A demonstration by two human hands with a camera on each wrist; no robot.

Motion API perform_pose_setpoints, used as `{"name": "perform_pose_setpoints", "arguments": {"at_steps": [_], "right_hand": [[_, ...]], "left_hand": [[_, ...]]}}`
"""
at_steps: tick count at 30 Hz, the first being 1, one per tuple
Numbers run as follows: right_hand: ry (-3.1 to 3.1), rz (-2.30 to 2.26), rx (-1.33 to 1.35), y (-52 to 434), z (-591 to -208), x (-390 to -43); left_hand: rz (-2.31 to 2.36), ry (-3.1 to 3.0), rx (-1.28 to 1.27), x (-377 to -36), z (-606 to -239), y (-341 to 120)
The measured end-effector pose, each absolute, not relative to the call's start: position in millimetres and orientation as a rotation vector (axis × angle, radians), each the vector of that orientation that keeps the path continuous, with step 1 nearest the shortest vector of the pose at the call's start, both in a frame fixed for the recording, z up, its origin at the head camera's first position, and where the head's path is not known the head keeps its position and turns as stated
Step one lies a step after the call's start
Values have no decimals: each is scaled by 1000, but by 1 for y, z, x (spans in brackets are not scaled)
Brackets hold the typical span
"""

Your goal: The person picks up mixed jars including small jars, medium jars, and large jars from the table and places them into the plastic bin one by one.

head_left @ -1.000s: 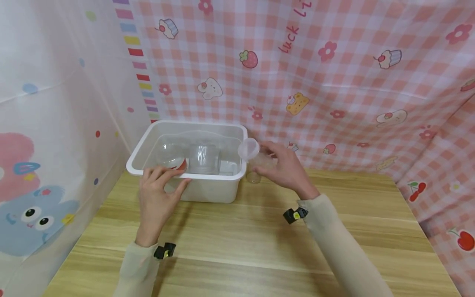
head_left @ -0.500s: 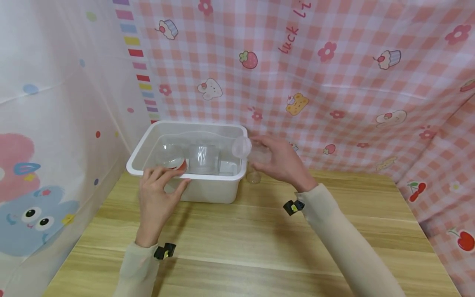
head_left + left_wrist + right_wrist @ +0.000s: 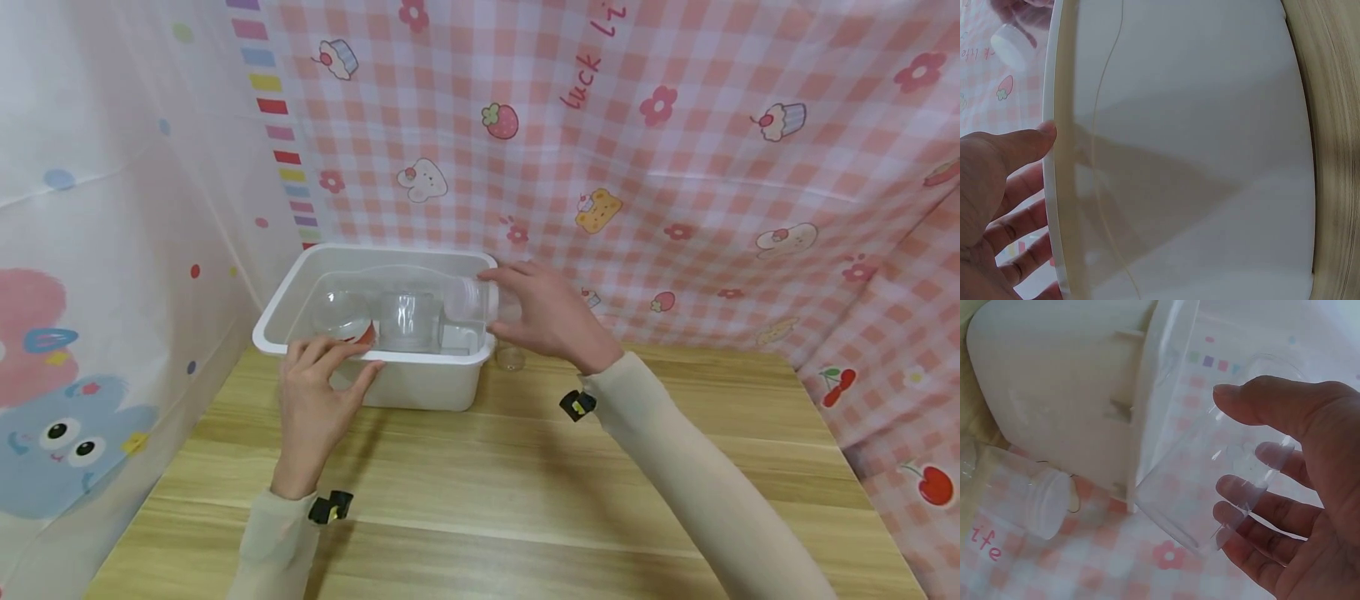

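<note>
Pink-checked cloth backs my table; my left hand rests open-fingered on the white bin rim, while my right hand grips a clear cup over it; lowering inside seems next.

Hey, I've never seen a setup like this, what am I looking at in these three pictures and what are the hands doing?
A person wears three cameras: one on the head looking down, one on each wrist. No machine here, just two bare hands. On a wooden table stands a white plastic tub with clear cups inside. The left hand rests on the tub's near rim. The right hand holds a clear plastic cup on its side over the tub's right edge. One small clear container stands on the table beside the tub.
</note>
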State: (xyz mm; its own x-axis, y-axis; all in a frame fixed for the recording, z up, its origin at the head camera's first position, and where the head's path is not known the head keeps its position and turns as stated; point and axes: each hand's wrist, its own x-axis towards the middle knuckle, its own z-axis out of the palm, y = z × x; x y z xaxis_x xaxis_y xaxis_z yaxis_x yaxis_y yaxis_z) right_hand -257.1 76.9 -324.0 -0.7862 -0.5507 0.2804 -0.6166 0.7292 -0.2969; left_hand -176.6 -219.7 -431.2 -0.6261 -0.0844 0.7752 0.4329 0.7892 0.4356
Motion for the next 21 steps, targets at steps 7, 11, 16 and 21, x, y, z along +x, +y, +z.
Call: {"name": "perform_pose_setpoints", "arguments": {"at_steps": [7, 11, 16, 21], "right_hand": [[-2768, 447, 1011, 57, -312, -258], [-2772, 389, 1052, 45, -310, -261], [-2795, 322, 1085, 34, -309, -265], [-2823, 296, 1101, 27, -310, -268]], "left_hand": [[-769, -2117, -261, -177, -431, -220], [-757, -2118, -264, -177, -431, -220], [-744, -2109, -274, -177, -430, -220], [-742, -2146, -268, -176, -431, -222]]}}
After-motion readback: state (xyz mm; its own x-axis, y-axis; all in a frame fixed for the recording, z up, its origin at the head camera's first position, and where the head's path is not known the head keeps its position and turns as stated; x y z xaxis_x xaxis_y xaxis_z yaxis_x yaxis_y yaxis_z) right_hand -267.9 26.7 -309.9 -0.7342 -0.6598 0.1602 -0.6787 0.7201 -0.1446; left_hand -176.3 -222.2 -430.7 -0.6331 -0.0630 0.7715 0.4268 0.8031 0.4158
